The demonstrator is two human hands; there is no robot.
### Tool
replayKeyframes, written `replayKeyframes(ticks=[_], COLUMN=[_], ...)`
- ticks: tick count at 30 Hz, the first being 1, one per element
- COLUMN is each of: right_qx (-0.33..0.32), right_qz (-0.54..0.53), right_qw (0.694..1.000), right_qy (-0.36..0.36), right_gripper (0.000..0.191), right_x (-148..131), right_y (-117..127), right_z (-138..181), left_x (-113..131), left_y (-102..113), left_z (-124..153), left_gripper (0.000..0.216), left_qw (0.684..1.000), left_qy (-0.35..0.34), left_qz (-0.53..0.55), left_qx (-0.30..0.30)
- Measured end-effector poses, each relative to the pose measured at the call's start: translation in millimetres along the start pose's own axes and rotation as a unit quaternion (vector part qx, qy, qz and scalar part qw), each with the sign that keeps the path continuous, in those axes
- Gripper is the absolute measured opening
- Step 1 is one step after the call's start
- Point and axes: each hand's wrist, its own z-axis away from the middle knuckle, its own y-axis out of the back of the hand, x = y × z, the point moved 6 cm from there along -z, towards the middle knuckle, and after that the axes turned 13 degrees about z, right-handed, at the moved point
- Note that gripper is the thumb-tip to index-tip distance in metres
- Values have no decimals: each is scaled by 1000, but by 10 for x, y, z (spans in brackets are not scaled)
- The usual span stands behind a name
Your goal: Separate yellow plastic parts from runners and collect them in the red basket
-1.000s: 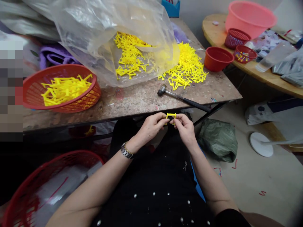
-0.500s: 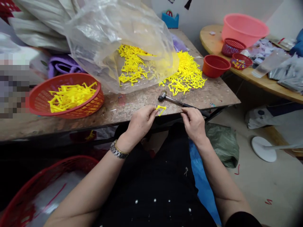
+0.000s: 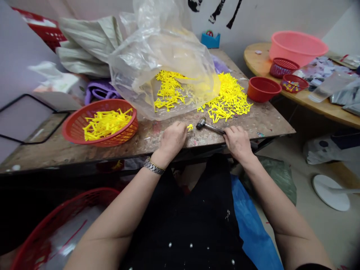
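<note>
Nearest to me at lower left is a red basket (image 3: 97, 189) with clear plastic inside. Beyond it my hands reach over the desk (image 3: 270, 125), near its front edge. My left hand (image 3: 174, 138), with the watch (image 3: 153, 165) behind it, pinches a small yellow piece (image 3: 190, 127) at its fingertips; most of the piece is hidden, so I can't tell its full shape or whether it touches the desk.

My right hand (image 3: 238, 142) is curled over the handle end of the hammer (image 3: 213, 128); its underside is out of my sight, so I can't judge how firm that hold is.

The relation that counts: the hammer lies between my hands, its long axis slanting from the handle under my right hand, leftward and slightly away, to the head. That head sits just right of the yellow piece, apart from it. My right hand has the handle; my left is nearer the head.

Farther left stands an orange basket (image 3: 128, 134) of yellow parts. Behind the hammer spreads a yellow heap (image 3: 233, 98), partly under a clear bag (image 3: 163, 48), with a red bowl (image 3: 260, 96) to its right.
</note>
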Motion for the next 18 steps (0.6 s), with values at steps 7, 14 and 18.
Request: replayKeyframes(ticks=[7,14,18], right_qx=[12,-4,11], right_qz=[-155,-348,-365], right_qw=[988,937,930], right_qy=[-4,-42,-39], right_gripper=[26,25,26], right_x=[5,-119,-236], right_y=[10,125,217], right_z=[127,187,195], left_x=[-26,-97,-78], left_y=[-66,-90,-75], left_z=[-63,-106,-99], left_gripper=[28,26,24], left_qw=[1000,1000,999], left_qy=[13,8,23], left_qz=[5,20,32], left_qx=[-24,-15,-28])
